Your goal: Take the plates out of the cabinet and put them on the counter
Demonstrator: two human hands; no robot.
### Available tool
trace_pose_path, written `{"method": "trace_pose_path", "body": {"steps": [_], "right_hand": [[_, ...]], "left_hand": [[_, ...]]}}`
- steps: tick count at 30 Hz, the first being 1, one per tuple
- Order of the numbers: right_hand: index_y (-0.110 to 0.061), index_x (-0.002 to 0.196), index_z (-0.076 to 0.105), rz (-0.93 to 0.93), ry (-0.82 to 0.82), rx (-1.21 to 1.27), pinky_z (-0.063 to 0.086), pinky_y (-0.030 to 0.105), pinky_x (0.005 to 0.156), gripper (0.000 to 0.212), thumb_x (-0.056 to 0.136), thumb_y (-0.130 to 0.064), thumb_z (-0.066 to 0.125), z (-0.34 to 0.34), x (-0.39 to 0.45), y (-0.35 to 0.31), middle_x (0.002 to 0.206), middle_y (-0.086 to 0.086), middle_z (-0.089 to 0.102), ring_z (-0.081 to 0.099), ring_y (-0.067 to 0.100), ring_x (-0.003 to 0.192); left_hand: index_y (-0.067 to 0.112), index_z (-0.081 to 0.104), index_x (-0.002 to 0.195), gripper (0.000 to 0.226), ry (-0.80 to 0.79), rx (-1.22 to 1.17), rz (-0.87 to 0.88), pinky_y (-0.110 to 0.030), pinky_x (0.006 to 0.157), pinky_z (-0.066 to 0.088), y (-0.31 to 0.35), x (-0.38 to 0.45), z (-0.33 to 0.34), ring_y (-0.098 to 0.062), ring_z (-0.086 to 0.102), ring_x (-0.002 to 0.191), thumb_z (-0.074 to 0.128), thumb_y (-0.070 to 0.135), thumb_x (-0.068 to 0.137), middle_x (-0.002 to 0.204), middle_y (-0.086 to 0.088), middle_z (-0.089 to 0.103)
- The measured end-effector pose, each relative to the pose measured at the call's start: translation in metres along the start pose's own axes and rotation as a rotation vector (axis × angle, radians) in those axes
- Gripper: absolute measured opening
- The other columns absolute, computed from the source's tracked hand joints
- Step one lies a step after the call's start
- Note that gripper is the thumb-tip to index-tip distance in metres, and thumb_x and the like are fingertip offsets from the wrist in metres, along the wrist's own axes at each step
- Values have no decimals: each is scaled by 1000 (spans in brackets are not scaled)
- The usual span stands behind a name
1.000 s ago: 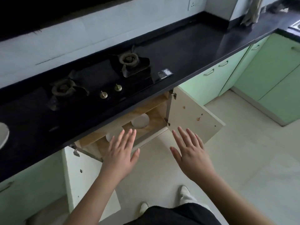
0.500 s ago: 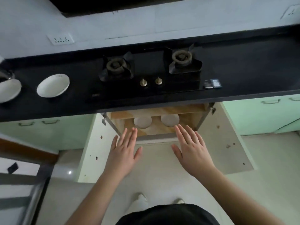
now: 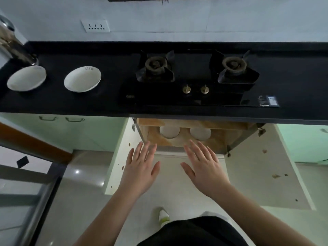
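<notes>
Two round white plates, the left plate [image 3: 169, 131] and the right plate [image 3: 200, 133], lay side by side on the wooden shelf of the open cabinet [image 3: 229, 137] beneath the black stone counter [image 3: 62, 102], their far edges hidden under the counter's lip. Both bare hands hovered just in front of the cabinet's opening, palms down, fingers straight and spread, holding nothing: the left hand [image 3: 140, 170] sat below and left of the left plate, the right hand [image 3: 204, 167] almost directly before the right plate. The plates lay forward of and beyond the fingertips, so each hand appeared nearer its own plate, and a straight reach inward looked likely to meet them. On the counter, left of the two-burner black gas stove [image 3: 193, 77], two white shallow dishes [image 3: 82, 79] already rested well apart from the cabinet, suggesting the job was partly done. The cabinet's pale doors [image 3: 262, 167] stood swung wide.
</notes>
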State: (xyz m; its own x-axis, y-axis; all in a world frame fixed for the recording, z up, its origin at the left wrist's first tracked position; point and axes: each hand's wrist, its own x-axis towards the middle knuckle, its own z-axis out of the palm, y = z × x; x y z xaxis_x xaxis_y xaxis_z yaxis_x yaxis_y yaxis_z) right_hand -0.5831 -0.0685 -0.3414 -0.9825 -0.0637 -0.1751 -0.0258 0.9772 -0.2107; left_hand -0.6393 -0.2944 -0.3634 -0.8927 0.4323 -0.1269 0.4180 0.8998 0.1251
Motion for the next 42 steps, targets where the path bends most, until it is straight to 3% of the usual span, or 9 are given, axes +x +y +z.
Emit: {"method": "trace_pose_path", "body": {"steps": [5, 10, 17, 24, 28, 36, 42], "right_hand": [[-25, 156, 11, 43, -33, 36, 1, 38, 120, 75, 93, -65, -1, 10, 18, 0, 163, -1, 11, 4, 21, 150], [-27, 156, 5, 55, -92, 42, 1, 38, 121, 76, 92, -66, -3, 30, 47, 19, 164, -2, 8, 1, 19, 150], [-24, 156, 7, 19, -144, 5, -2, 37, 119, 72, 94, -62, 4, 78, 121, 60, 164, 0, 7, 2, 20, 150], [-24, 155, 13, 0, -98, -15, 4, 40, 119, 70, 96, -60, 9, 147, 196, 91, 163, 1, 13, 8, 22, 150], [-24, 155, 10, -5, -74, -28, 8, 42, 121, 71, 94, -60, 4, 191, 237, 107, 164, 0, 11, 8, 22, 150], [-25, 155, 0, -25, -76, -128, -1, 42, 120, 67, 97, -57, 7, 270, 306, 140, 164, 1, -1, -1, 23, 150], [-19, 155, 16, -107, 40, -161, 6, 44, 121, 67, 99, -54, 8, 307, 324, 148, 163, 5, 14, 10, 26, 149]], "left_hand": [[19, 25, 154, 64, -41, -4, 56, -43, 118, 9, -7, 22, 10, -27, 17, 150, 17, 51, 99, 160, -7, 29], [20, 12, 157, 70, -81, -13, 59, -43, 119, 6, -11, 62, 30, -26, 10, 151, 5, 55, 97, 164, -6, 20], [20, 11, 157, 69, -112, -31, 7, -45, 122, 8, -10, 126, 91, -26, 6, 152, 6, 55, 97, 164, -5, 17], [20, 6, 158, 69, -120, -10, -22, -45, 122, 4, -23, 192, 168, -26, -1, 152, 10, 53, 98, 166, -5, 8], [20, 9, 158, 66, -80, -5, -40, -46, 123, 5, -38, 229, 215, -27, 2, 152, 14, 52, 99, 165, -6, 11], [20, 19, 157, 64, 10, 43, -24, -48, 121, 3, -65, 295, 307, -30, 9, 151, 20, 50, 101, 164, -8, 18], [16, 29, 153, 62, 216, 34, 7, -53, 120, 18, -82, 323, 350, -31, 20, 148, 27, 49, 101, 160, -9, 30]]}}
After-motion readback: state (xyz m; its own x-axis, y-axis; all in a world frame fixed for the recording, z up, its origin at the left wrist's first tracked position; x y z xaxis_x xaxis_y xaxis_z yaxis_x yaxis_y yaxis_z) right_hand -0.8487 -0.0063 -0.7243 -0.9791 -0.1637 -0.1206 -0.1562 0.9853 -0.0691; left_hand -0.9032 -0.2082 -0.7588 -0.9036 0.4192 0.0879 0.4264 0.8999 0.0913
